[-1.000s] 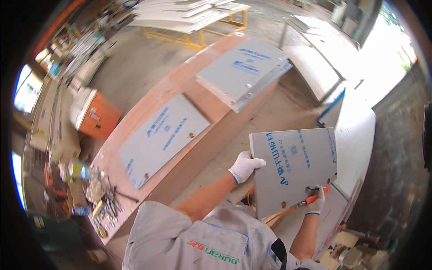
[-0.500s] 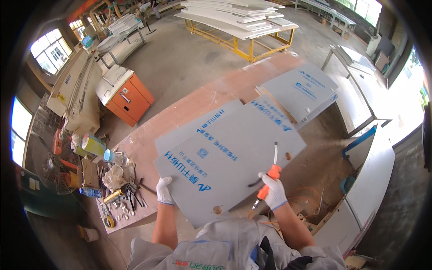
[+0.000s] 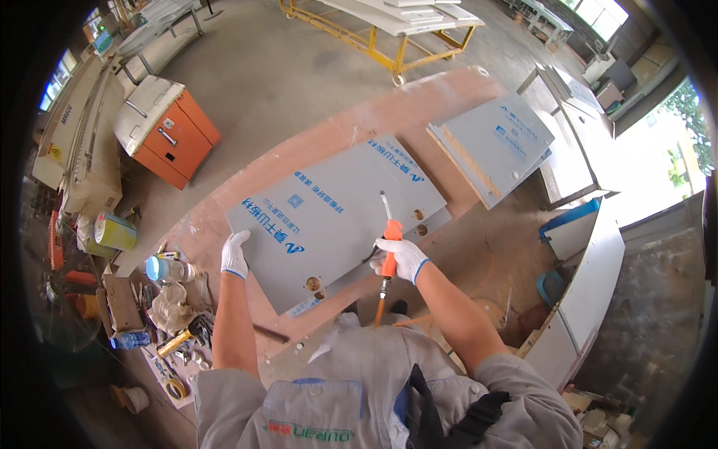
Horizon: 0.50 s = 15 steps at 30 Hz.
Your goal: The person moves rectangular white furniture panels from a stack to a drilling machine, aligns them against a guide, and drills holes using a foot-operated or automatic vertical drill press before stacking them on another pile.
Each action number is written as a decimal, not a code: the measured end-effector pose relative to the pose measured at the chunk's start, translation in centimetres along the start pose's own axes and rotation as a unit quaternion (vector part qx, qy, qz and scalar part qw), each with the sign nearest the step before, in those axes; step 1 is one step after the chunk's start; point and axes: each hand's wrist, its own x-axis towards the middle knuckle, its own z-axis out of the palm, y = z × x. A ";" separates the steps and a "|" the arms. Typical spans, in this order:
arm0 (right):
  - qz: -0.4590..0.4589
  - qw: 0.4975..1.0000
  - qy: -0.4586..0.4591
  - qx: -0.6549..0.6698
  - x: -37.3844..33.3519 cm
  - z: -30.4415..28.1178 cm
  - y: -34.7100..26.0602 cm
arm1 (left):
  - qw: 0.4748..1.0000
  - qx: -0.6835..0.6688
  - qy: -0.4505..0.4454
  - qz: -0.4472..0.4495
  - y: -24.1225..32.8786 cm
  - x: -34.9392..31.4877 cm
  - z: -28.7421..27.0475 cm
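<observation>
A grey panel [image 3: 340,221] with blue printing lies across the workbench in front of me. It has round holes near its right and near corners. Another grey panel [image 3: 440,219] shows from under its right and near edges. My left hand [image 3: 235,254], in a white glove, grips the panel's left edge, its fingers partly hidden. In my gloved right hand [image 3: 408,260] is an orange air blow gun [image 3: 391,247], its metal nozzle pointing away from me over the panel. An orange hose [image 3: 380,310] runs from the gun toward my body.
More grey panels [image 3: 490,153] are stacked at the bench's far right. Hand tools, a tape roll [image 3: 176,388], a clear jar [image 3: 168,269] and a rag [image 3: 172,307] crowd the left end. An orange cabinet [image 3: 176,142] and a yellow-framed trolley [image 3: 385,52] stand beyond the bench.
The held panel has shifted away and now lies over the other panel, apart from the right-hand stack. Both hands have moved with it, and my view has shifted.
</observation>
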 end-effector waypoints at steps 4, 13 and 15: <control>-0.071 0.984 0.091 -0.140 -1.0 -2.7 -2.3 | 0.920 0.184 0.267 0.219 -4.0 -0.8 -3.7; -0.134 0.908 0.241 -0.316 2.5 -12.8 -10.3 | 0.869 0.469 0.153 0.034 -11.7 -12.0 -0.7; -0.154 0.917 0.190 -0.315 3.0 -13.9 -10.9 | 0.860 0.484 0.159 0.033 -10.4 -13.2 1.9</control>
